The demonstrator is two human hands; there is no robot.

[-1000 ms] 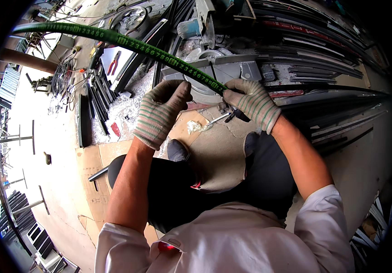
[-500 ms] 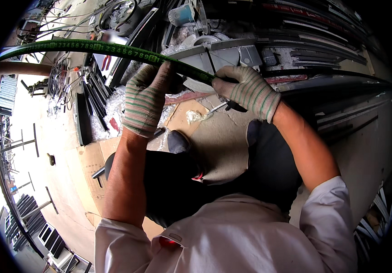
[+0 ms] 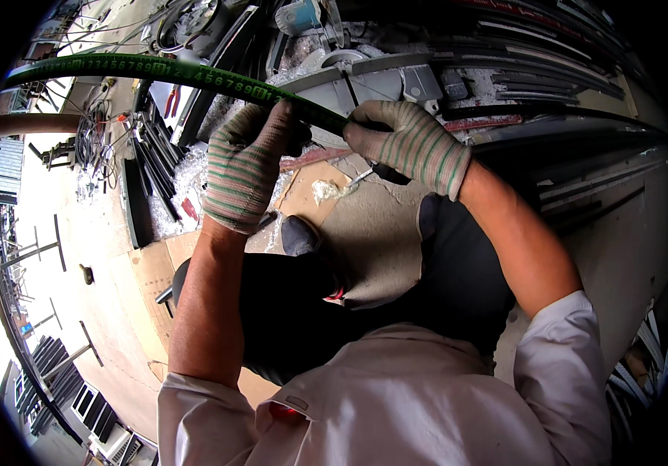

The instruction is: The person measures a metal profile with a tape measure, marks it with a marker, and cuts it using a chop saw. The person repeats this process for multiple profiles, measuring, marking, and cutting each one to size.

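Touching the curved green metal measuring tape [image 3: 175,72] at upper left, the striped knit-gloved left hand [image 3: 242,167], earlier apart, seemingly steadies it, grip unclear, while the matching-gloved right hand [image 3: 415,144] pinches it.

Tape measure blade [image 3: 217,80] at both grips: smooth, green coating, slight sheen. Left grip [image 3: 242,167] and right grip [image 3: 419,144]: ribbed knit cloth gloves, matt, fuzzy, grimy. Beyond right grip: mitre saw base [image 3: 384,92], bare grey metal, dull and scuffed. Toward the body from left grip: cardboard [image 3: 164,268], matt brown paper, creased; trousers [image 3: 295,311], matt black cloth. Between and below grips: crumpled plastic film [image 3: 327,190], glossy; concrete floor [image 3: 380,241], rough, matt. Shirt [image 3: 396,396] nearer the body: pale woven cloth, soft wrinkles.
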